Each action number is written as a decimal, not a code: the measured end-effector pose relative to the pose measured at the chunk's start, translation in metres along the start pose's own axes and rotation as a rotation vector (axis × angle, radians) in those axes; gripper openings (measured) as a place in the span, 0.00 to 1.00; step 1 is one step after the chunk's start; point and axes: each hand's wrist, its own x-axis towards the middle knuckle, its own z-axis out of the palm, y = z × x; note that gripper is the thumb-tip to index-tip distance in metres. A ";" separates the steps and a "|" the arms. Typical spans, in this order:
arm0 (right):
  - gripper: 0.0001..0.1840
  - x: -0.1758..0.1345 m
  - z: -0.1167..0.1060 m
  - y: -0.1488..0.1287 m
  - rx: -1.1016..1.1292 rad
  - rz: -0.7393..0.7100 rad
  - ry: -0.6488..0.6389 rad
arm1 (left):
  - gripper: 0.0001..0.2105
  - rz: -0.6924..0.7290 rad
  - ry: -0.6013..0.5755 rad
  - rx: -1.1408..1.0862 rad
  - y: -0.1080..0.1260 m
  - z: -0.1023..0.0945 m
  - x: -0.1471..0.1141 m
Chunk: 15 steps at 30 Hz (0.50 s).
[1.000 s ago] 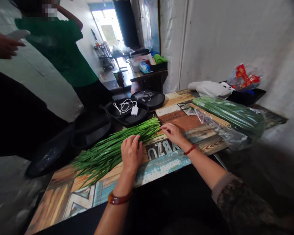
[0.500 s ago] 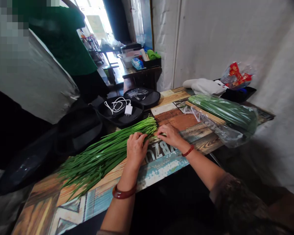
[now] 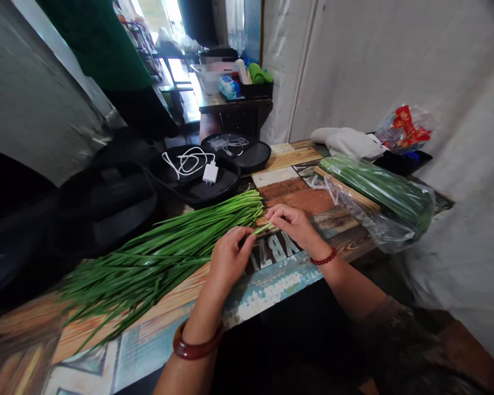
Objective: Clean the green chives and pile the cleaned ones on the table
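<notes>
A loose pile of garlic chives lies across the patterned table, pale stem ends toward the middle and dark tips toward the left. My left hand, with a bangle at the wrist, is closed on a few chive stalks beside the pile's right end. The pale ends of these stalks reach across to my right hand, whose thumb and fingers pinch them. A red beaded bracelet circles my right wrist. My fingers hide part of the held stalks.
Behind the pile sit a black tray with a white charger and cable, and another black tray. To the right lie bagged chives, chopsticks and a white cloth. A person in green stands at the back left.
A few chive stalks now show between my hands, which were closer to the pile's stem ends before. My right hand has shifted slightly right. The camera view has tilted a little.
</notes>
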 end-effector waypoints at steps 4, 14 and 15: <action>0.15 0.000 -0.001 0.000 0.021 -0.019 -0.027 | 0.07 -0.006 0.062 0.069 0.001 -0.001 0.000; 0.08 -0.003 0.006 0.004 -0.162 -0.014 -0.025 | 0.11 0.056 0.089 0.377 0.000 0.001 -0.002; 0.07 -0.003 0.007 0.003 -0.181 -0.029 -0.030 | 0.12 0.074 0.096 0.412 0.000 0.001 -0.002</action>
